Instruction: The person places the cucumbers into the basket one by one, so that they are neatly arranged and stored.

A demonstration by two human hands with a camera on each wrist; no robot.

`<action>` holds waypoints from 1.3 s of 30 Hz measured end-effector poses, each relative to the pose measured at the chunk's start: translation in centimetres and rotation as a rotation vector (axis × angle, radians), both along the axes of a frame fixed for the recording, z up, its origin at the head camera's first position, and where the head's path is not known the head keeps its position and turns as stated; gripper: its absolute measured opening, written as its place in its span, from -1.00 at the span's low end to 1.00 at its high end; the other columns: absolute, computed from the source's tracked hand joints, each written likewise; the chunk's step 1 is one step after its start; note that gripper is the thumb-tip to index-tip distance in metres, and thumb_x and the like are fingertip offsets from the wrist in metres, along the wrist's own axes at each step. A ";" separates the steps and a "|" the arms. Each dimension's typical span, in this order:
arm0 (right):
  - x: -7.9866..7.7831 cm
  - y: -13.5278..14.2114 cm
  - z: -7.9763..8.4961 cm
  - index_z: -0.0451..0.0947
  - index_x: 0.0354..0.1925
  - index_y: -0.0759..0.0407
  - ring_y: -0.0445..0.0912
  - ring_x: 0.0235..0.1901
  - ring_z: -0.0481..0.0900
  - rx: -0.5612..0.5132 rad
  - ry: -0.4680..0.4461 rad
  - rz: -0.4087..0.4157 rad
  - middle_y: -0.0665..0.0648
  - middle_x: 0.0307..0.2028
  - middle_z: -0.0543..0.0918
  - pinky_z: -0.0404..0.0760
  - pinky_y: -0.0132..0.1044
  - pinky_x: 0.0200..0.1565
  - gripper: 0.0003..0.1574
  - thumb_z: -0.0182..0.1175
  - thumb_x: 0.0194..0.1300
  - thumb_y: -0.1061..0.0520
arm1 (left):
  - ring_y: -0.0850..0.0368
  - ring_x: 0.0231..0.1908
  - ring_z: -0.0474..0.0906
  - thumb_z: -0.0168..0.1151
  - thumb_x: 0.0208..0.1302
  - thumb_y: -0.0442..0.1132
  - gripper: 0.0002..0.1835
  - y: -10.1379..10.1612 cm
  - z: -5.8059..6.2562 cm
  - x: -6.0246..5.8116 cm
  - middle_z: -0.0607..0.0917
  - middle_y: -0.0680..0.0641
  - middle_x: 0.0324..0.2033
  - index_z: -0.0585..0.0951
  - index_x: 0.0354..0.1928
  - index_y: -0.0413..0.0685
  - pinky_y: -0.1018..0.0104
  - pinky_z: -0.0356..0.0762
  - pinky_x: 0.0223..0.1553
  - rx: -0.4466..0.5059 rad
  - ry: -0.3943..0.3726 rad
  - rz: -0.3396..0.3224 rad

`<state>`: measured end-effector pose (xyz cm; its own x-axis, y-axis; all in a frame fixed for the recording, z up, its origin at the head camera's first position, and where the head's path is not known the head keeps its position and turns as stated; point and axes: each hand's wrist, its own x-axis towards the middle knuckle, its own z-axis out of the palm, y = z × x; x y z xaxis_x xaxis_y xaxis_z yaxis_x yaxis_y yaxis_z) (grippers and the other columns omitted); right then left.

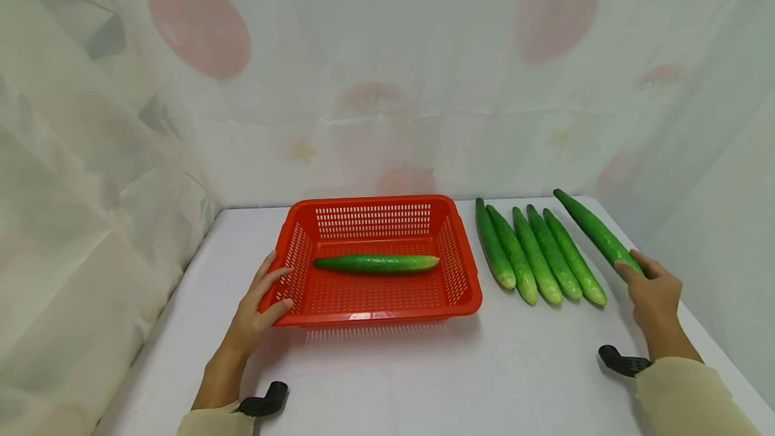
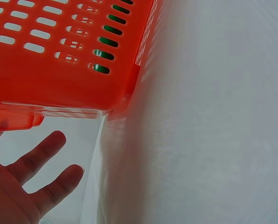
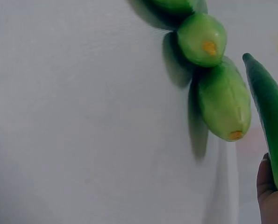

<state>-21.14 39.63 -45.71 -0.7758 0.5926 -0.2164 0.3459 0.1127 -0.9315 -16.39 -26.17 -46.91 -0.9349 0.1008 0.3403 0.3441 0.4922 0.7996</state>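
At the right edge of the table, my right hand (image 1: 656, 291) grips the pale lower end of a long green cucumber (image 1: 599, 229). This cucumber (image 3: 272, 112) points up and away in the right wrist view, with part of the hand below it. My left hand (image 1: 254, 305) rests at the left rim of a red plastic basket (image 1: 393, 317), its thumb and a finger reaching over the edge. In the left wrist view, two spread fingers (image 2: 43, 151) show outside the basket wall. One cucumber (image 1: 375, 263) lies crosswise inside the basket.
Several cucumbers (image 1: 545, 258) lie side by side between the basket and my right hand, pale ends toward me. A white cloth covers the table (image 1: 412, 382). Printed curtain (image 1: 375, 73) hangs behind and at the sides. Black wrist mounts (image 1: 623, 362) sit at both cuffs.
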 end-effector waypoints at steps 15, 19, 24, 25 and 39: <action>1.4 -1.0 3.3 0.31 0.39 -0.10 -0.17 0.25 0.20 0.093 0.114 0.178 -0.04 0.35 0.28 0.29 -0.57 0.03 -0.19 0.31 0.22 -0.12 | -0.04 0.37 0.00 0.15 0.18 -0.29 -0.47 0.0 0.2 0.0 0.01 0.05 0.48 0.45 0.26 -0.13 0.44 0.14 0.09 0.005 0.003 0.004; 1.7 -1.5 4.1 0.31 0.39 -0.04 -0.15 0.19 0.25 0.097 0.165 0.233 -0.02 0.26 0.34 0.33 -0.61 -0.06 -0.19 0.31 0.23 -0.08 | -0.04 0.37 0.00 0.16 0.19 -0.28 -0.46 0.1 0.2 0.0 0.01 0.05 0.48 0.45 0.26 -0.11 0.31 0.16 0.12 0.004 -0.002 0.000; 2.1 -2.1 5.0 0.33 0.37 0.06 -0.15 0.13 0.29 -0.018 0.278 0.288 0.03 0.17 0.37 0.37 -0.63 -0.10 -0.18 0.37 0.19 0.03 | -0.09 0.37 0.01 0.16 0.20 -0.28 -0.47 0.2 0.4 0.1 0.01 0.04 0.48 0.44 0.27 -0.10 0.11 0.22 0.12 -0.001 0.000 -0.008; 2.2 -2.2 5.1 0.34 0.37 0.07 -0.15 0.11 0.30 -0.021 0.292 0.297 0.02 0.15 0.38 0.37 -0.63 -0.12 -0.19 0.37 0.19 0.04 | -0.10 0.37 0.01 0.16 0.20 -0.28 -0.47 0.2 0.5 0.1 0.01 0.03 0.48 0.44 0.26 -0.11 0.06 0.22 0.12 0.000 0.002 -0.012; 2.9 -5.0 8.3 0.41 0.31 0.12 -0.31 0.04 0.37 0.276 0.400 0.512 -0.18 0.09 0.44 0.37 -0.62 -0.13 -0.39 0.25 0.33 0.12 | -0.07 0.34 0.05 0.13 0.21 -0.28 -0.47 0.1 0.2 0.1 0.00 0.06 0.48 0.44 0.27 -0.11 0.41 0.23 0.04 0.001 -0.016 0.000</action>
<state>-18.21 34.66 -37.43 -0.9605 0.1239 0.2493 -0.1768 0.4203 -0.8900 -16.30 -26.05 -46.73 -0.9402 0.1003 0.3254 0.3312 0.4918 0.8053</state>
